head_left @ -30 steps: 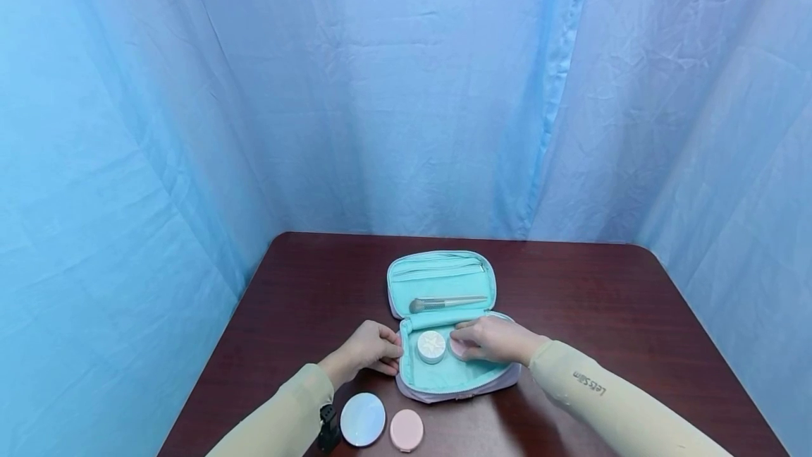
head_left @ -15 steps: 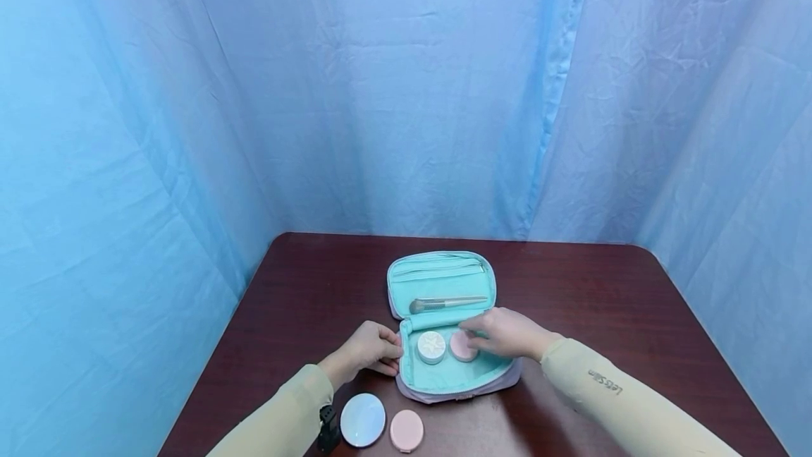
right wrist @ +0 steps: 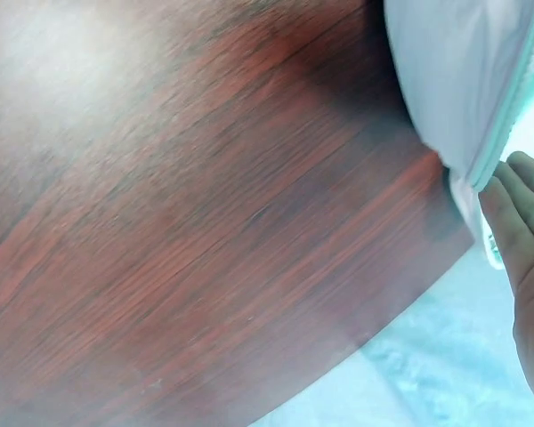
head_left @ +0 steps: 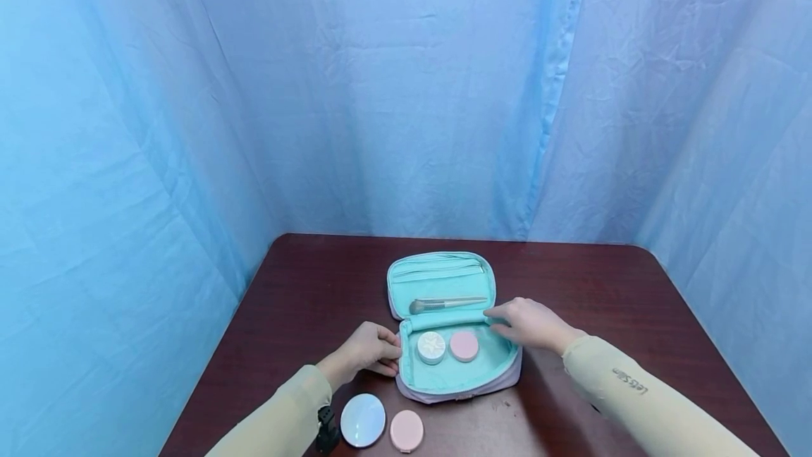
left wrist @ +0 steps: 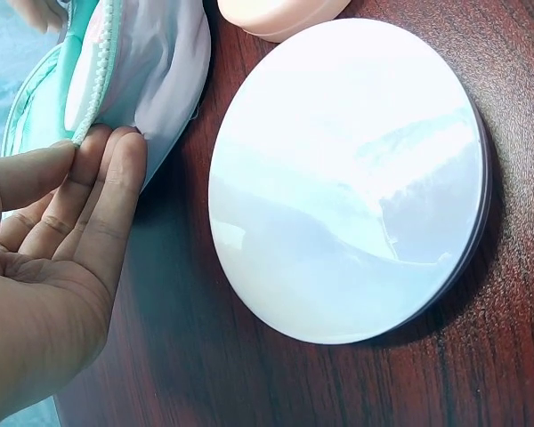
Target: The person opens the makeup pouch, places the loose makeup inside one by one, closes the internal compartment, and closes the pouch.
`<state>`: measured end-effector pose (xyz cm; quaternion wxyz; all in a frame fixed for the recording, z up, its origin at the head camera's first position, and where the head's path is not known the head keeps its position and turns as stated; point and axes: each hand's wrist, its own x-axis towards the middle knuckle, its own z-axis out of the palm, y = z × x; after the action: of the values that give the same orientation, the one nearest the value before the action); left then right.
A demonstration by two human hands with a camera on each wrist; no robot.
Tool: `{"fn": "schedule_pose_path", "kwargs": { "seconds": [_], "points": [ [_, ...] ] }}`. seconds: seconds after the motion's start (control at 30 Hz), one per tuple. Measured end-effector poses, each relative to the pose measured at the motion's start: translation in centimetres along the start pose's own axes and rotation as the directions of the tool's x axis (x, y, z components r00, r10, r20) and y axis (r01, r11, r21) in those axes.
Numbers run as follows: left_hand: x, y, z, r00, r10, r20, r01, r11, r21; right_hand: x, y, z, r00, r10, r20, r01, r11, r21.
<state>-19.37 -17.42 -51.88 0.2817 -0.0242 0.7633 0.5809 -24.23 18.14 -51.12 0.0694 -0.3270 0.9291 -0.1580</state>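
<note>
A cosmetic bag (head_left: 459, 381), turquoise inside and pale lilac outside, lies unzipped with its lid folded back. In it sit a round white case with a star pattern (head_left: 431, 347) and a round pink case (head_left: 464, 346), side by side. A makeup brush (head_left: 447, 303) lies across the lid. My left hand (head_left: 369, 350) pinches the bag's left zipper edge (left wrist: 102, 84) between thumb and fingers. My right hand (head_left: 533, 323) is over the bag's back right corner, its fingers extended at the rim and holding nothing.
In front of the bag, a round shiny mirror-like disc (head_left: 363, 420) and a pink compact (head_left: 407, 431) lie on the dark wooden table (head_left: 603, 295). The disc is close to my left wrist. Blue curtains (head_left: 412, 90) hang behind and beside the table.
My right hand has let go of the pink case in the bag and moved right to the bag's back right corner. The left hand stays at the left edge.
</note>
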Motion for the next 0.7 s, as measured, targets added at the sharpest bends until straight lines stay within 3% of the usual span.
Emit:
{"fn": "schedule_pose_path", "kwargs": {
  "seconds": [0.3,0.5,0.6,0.7],
  "points": [
    [-0.1,0.2,-0.1,1.000,0.000,0.001,0.000,1.000,-0.001,-0.9,0.8,-0.2,0.989,0.133,-0.062,-0.134,0.991,-0.005],
    [0.0,0.1,-0.2,1.000,-0.011,0.003,0.011,1.000,-0.010,-1.5,1.2,-0.1,0.972,0.233,-0.027,-0.231,0.972,0.049],
    [0.0,0.0,-0.4,1.000,-0.014,0.010,0.015,1.000,-0.021,-1.7,1.2,0.0,0.953,0.304,0.007,-0.303,0.947,0.106],
    [-0.1,-0.2,-0.5,1.000,-0.013,0.022,0.013,0.999,-0.031,-1.9,1.0,0.0,0.924,0.379,0.060,-0.382,0.899,0.214]
  ]
}}
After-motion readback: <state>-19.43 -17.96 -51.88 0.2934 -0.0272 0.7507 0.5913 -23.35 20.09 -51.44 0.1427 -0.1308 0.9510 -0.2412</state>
